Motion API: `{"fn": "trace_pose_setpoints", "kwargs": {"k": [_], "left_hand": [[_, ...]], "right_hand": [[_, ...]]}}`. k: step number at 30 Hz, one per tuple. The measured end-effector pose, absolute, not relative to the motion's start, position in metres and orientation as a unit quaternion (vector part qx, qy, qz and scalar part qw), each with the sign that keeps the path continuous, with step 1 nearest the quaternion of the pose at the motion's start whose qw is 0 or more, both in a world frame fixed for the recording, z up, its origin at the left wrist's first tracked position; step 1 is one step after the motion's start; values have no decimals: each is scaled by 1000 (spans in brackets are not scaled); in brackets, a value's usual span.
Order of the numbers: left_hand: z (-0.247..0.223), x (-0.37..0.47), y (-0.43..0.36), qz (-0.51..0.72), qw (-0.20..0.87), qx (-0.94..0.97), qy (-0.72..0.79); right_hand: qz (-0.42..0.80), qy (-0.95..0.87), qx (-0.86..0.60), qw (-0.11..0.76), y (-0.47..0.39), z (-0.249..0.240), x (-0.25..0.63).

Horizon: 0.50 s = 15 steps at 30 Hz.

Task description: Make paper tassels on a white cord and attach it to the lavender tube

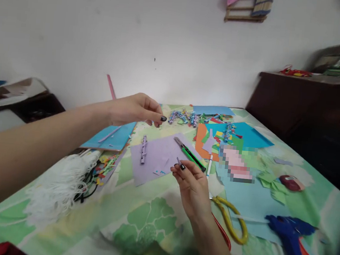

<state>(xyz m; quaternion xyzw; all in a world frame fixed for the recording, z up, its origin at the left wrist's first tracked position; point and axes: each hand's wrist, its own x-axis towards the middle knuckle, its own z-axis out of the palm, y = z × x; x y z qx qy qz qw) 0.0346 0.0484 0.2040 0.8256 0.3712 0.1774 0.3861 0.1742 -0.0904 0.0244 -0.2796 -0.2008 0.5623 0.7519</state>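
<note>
My left hand [140, 110] hangs in the air over the far part of the table, thumb and fingertips pinched together; anything between them is too small to make out. Lower and to the right, my right hand [193, 186] pinches a small purple paper strip [179, 161] between thumb and forefinger. A purple paper sheet [155, 154] lies beyond it, bearing a rolled purple paper stick [143, 150] and tiny scraps. Just past my right hand lies a green and black utility knife [192, 154], its blade end on the purple sheet.
White string [59, 185] is heaped at left beside a blue board [117, 138]. Yellow-handled scissors [233, 218] and a blue glue gun [292, 235] lie at right. Decorated paper rolls [193, 119] and coloured papers [243, 134] sit farther back, near the wall [180, 44].
</note>
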Motion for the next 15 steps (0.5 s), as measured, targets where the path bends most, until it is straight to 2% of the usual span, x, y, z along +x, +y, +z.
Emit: {"fn": "trace_pose_setpoints", "kwargs": {"k": [4, 11, 15], "left_hand": [[218, 27, 41, 164, 357, 832, 392], [245, 18, 39, 145, 314, 878, 330], [257, 12, 40, 230, 236, 867, 373]], "right_hand": [[581, -197, -269, 743, -92, 22, 168], [596, -170, -257, 741, -102, 16, 155], [588, -166, -271, 744, -107, 14, 152]]}}
